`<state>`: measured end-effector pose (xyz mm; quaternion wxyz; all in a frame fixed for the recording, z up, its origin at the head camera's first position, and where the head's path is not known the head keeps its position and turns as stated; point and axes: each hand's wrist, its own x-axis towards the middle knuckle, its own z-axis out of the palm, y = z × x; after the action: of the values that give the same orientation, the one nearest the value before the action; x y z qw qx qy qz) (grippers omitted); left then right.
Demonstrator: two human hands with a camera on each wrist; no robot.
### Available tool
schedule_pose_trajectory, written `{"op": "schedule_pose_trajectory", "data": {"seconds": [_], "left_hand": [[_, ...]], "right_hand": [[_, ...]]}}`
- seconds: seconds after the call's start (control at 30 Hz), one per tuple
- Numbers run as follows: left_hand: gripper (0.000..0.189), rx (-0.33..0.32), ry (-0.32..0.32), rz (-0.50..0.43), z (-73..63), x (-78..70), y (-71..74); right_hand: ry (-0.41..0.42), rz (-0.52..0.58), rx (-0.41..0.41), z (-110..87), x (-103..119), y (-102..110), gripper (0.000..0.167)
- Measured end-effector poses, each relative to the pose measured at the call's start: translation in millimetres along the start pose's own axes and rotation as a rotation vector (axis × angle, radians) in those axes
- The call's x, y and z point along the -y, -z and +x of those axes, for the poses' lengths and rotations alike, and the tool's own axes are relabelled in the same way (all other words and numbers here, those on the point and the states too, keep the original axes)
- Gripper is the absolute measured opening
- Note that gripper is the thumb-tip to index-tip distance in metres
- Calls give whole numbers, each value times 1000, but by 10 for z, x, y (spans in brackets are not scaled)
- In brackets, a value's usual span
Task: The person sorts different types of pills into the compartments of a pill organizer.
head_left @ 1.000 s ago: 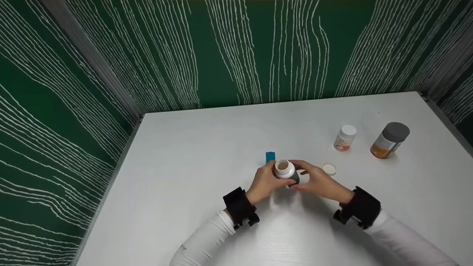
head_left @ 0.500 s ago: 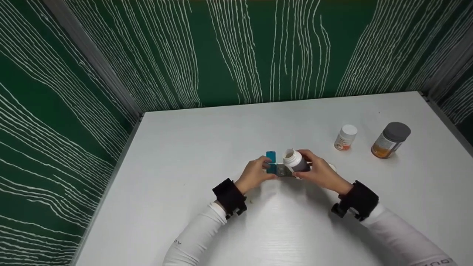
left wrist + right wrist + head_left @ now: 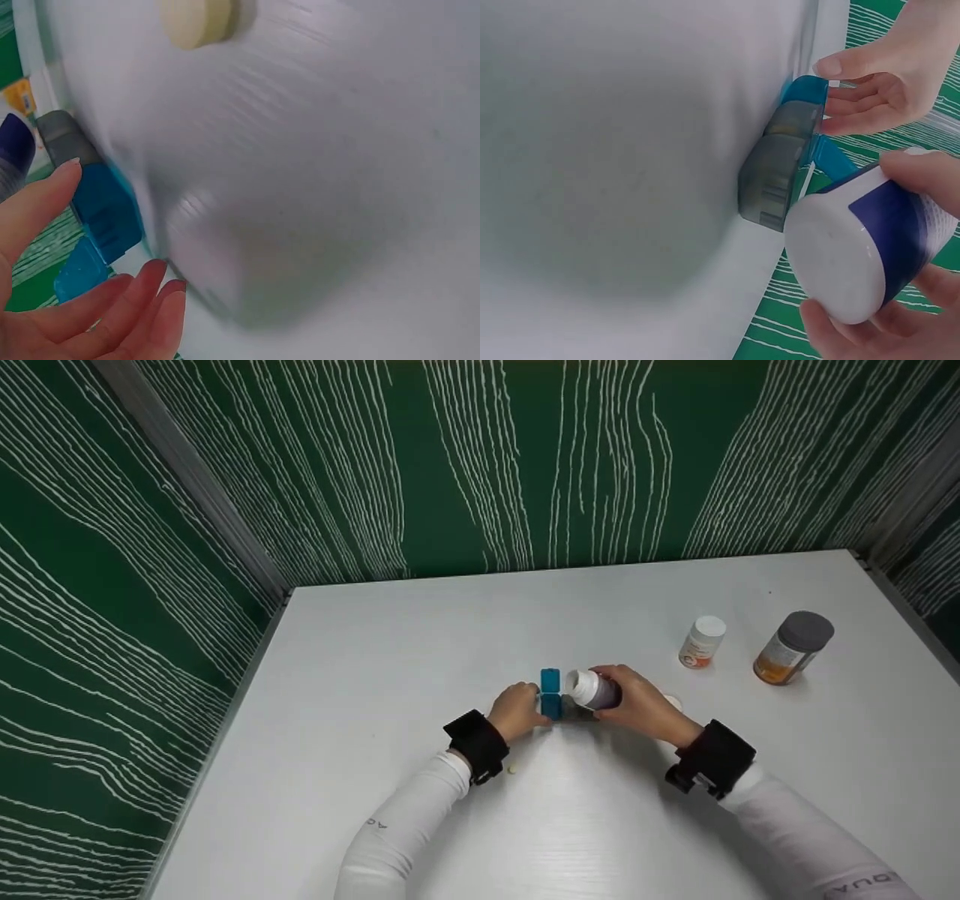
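In the head view my right hand [image 3: 639, 703] grips a white pill bottle [image 3: 587, 690] with a dark purple label. It is uncapped and tilted, its mouth facing left over the pill organizer [image 3: 551, 706]. The right wrist view shows the bottle's base [image 3: 832, 259], with fingers and thumb around its sides. My left hand [image 3: 516, 709] holds the organizer's blue end between thumb and fingers. That blue compartment's lid [image 3: 550, 680] stands flipped back. Grey compartments [image 3: 769, 180] extend toward the bottle, partly hidden by it in the head view. A pale yellow tablet [image 3: 196, 22] lies on the table.
A white cap [image 3: 673, 702] lies behind my right hand, mostly hidden. Farther back on the right stand a small white bottle with an orange label [image 3: 702, 642] and a larger jar with a grey lid [image 3: 793, 648]. Green walls with white lines border the white table [image 3: 420, 660].
My left hand has let go of the bottle and moved left to the organizer's blue end. The right hand has tipped the bottle leftward. The tablet on the table has come into view.
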<state>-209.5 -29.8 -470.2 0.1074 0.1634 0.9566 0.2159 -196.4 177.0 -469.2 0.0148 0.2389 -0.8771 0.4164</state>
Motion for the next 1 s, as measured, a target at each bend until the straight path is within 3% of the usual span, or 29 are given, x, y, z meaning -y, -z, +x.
{"op": "schedule_pose_trajectory", "data": {"seconds": [0.37,0.67,1.0], "left_hand": [[29,-32,-1,-78,-1,-10,-39],[29,-65,-25,11,-44,-48,-52],[27,-61,-16,5,-34,-26,-70]], "right_hand": [[90,-287,-40,39,3,-64,60],[258,-509,-65,81,54,-113,62],[409,-657,-115,106,87,-176,50]]}}
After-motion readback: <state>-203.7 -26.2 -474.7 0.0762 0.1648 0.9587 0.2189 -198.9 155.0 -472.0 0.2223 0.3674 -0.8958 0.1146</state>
